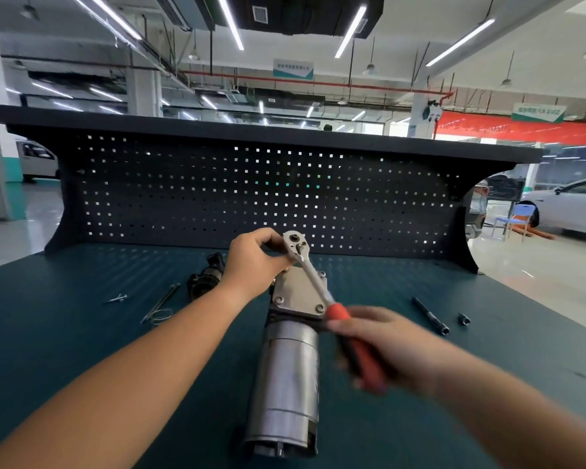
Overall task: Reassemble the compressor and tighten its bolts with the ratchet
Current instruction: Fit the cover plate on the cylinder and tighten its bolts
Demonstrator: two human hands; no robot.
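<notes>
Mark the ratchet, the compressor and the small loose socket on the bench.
ratchet [315, 278]: head view, on its metal shaft.
compressor [286, 374]: head view, on the cylindrical body.
small socket [464, 319]: head view, on its side.

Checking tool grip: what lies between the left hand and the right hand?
Head view: the ratchet's steel shaft, crossing over the compressor's bolted end plate.

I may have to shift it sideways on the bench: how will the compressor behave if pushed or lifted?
Probably heavy for its size: the compressor looks all metal. Its round body lies on its side on the bench, so a sideways push could roll it, though the flat bolted head may check that. The smooth shell likely gives a slippery grip.
</notes>
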